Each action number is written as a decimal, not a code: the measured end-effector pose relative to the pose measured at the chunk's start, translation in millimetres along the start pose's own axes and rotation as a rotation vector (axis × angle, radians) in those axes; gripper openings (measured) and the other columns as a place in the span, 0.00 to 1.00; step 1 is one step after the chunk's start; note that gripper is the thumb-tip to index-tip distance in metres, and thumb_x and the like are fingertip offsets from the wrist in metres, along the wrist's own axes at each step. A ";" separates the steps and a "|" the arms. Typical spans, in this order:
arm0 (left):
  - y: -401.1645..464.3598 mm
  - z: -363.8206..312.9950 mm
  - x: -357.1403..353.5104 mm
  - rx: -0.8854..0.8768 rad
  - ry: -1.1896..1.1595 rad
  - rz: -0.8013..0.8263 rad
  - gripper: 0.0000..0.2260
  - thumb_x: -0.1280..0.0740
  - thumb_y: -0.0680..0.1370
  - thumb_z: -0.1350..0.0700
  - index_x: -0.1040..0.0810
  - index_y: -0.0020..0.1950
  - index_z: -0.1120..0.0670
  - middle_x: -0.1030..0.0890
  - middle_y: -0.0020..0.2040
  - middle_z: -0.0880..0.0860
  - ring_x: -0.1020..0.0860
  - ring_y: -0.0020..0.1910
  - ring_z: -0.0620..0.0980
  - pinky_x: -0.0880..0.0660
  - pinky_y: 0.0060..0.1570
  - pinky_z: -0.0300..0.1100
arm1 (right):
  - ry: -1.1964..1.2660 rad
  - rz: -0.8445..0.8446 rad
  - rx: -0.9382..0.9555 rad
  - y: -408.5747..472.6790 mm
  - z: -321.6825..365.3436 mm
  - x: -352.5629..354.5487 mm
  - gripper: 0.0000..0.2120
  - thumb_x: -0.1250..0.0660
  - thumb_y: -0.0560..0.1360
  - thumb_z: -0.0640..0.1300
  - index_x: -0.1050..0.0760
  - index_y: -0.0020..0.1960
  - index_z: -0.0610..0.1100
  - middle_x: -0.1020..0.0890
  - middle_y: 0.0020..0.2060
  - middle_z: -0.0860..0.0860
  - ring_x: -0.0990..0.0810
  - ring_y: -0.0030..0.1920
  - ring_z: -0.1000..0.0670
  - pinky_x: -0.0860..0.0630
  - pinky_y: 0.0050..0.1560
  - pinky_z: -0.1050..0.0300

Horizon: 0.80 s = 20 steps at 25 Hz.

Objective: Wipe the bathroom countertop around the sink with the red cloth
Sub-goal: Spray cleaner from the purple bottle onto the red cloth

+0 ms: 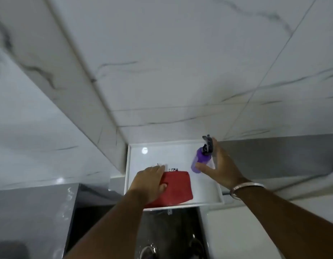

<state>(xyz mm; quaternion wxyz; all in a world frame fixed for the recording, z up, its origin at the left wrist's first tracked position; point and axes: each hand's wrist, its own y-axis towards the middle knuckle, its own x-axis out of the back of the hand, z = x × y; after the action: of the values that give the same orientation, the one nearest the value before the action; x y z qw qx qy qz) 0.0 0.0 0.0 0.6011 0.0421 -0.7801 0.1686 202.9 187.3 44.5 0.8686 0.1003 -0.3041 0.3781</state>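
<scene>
The red cloth point(178, 189) lies folded at the near edge of a white shallow tray-like shelf point(173, 156). My left hand point(149, 182) rests on the cloth's left part, fingers curled over its far edge and thumb pressed on top. A purple spray bottle point(200, 157) with a black trigger head stands at the shelf's far right. My right hand point(221, 165) cups around it with fingers spread; the thumb touches the bottle's lower body, and a gap shows between palm and bottle.
Marble-patterned white tiles cover the walls behind and to the left. A grey band runs along the wall at the right point(274, 156). A white surface point(255, 230) lies below right. Dark floor and sandalled feet point(149, 249) show beneath the shelf.
</scene>
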 end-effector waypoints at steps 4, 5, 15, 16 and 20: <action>24.3 0.5 -19.8 0.011 -0.004 0.097 0.33 0.37 0.74 0.35 0.37 0.73 0.50 0.25 0.67 0.52 0.25 0.62 0.55 0.28 0.60 0.54 | 0.142 -0.100 0.023 24.0 -9.4 -27.0 0.36 0.29 0.68 0.59 0.38 0.72 0.52 0.24 0.59 0.55 0.24 0.56 0.59 0.31 0.54 0.73; 29.5 -1.9 -20.8 0.018 0.022 0.108 0.32 0.36 0.73 0.35 0.35 0.72 0.50 0.24 0.65 0.53 0.24 0.60 0.55 0.28 0.58 0.54 | 0.175 -0.130 0.022 25.9 -11.0 -33.1 0.32 0.29 0.70 0.56 0.37 0.70 0.53 0.24 0.56 0.57 0.24 0.55 0.62 0.29 0.53 0.74; 39.8 12.3 46.2 0.303 -0.996 0.367 0.06 0.33 0.71 0.62 0.19 0.46 0.57 0.17 0.41 0.54 0.18 0.39 0.51 0.23 0.43 0.43 | 0.396 -0.127 0.107 22.8 53.3 -0.1 0.25 0.32 0.73 0.40 0.29 0.67 0.57 0.19 0.45 0.49 0.19 0.45 0.43 0.24 0.51 0.62; 36.6 19.7 52.9 0.374 -1.139 0.312 0.09 0.34 0.70 0.64 0.18 0.48 0.59 0.17 0.41 0.56 0.18 0.40 0.54 0.23 0.45 0.45 | 0.395 -0.092 0.105 22.6 66.2 3.8 0.20 0.33 0.71 0.40 0.25 0.60 0.57 0.18 0.43 0.45 0.20 0.43 0.37 0.22 0.48 0.58; 30.1 36.3 65.6 0.542 -1.640 0.097 0.18 0.34 0.65 0.62 0.17 0.54 0.59 0.14 0.47 0.59 0.17 0.45 0.57 0.23 0.49 0.47 | 0.198 0.174 -0.031 28.1 105.9 -7.5 0.15 0.36 0.67 0.41 0.21 0.48 0.57 0.19 0.29 0.48 0.22 0.31 0.42 0.21 0.40 0.43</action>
<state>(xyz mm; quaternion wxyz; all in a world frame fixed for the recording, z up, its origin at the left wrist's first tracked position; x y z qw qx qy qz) -59.5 25.9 48.1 -0.1903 0.2588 -0.9013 0.2906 130.9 159.6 122.6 0.8596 0.0221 -0.2305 0.4554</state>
